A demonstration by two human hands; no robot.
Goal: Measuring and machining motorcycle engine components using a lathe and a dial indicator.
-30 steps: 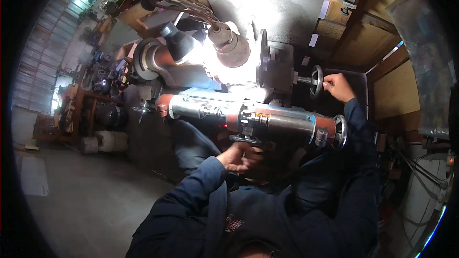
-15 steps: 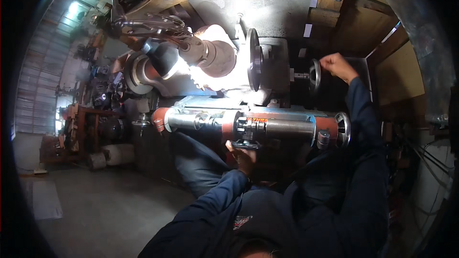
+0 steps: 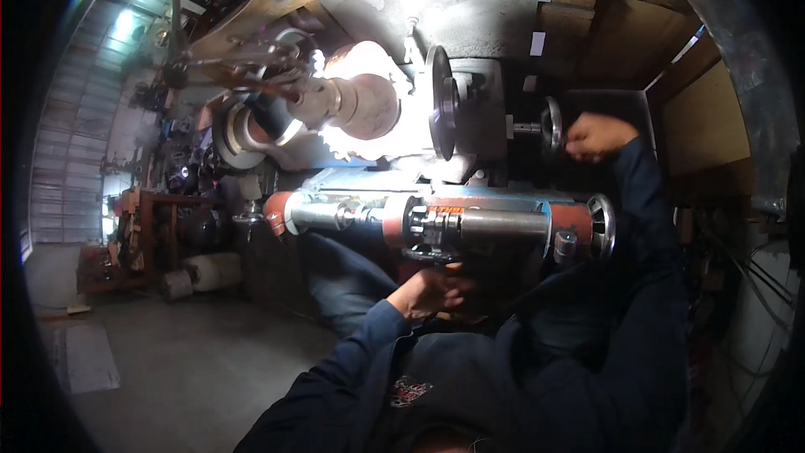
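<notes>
My left hand (image 3: 428,294) is just below a chrome handwheel (image 3: 428,253) at the front of a horizontal cylinder assembly with orange end pieces (image 3: 503,228); its fingers are loosely bent and apart, and contact with the wheel is unclear. At upper right, the fingers of my right hand (image 3: 597,138) are closed on the rim or handle of a second handwheel (image 3: 551,124), mounted on a shaft from the grey machine head (image 3: 480,109). Left of that head stand a dark vertical disc (image 3: 439,101) and a metal fixture (image 3: 356,105) in bright glare, its details washed out.
A jointed arm (image 3: 218,67) reaches over the machine from upper left. Wooden panels (image 3: 696,126) flank it at right, with cables (image 3: 755,285) below. Cluttered racks (image 3: 147,235) and a pale cylinder (image 3: 201,273) stand at left, beside grey floor (image 3: 184,369).
My left hand rose to the front wheel, then dropped slightly, fingers loosening. My right hand moved up, then down along its wheel. The camera's view shifted, moving the machine leftward in the picture.
</notes>
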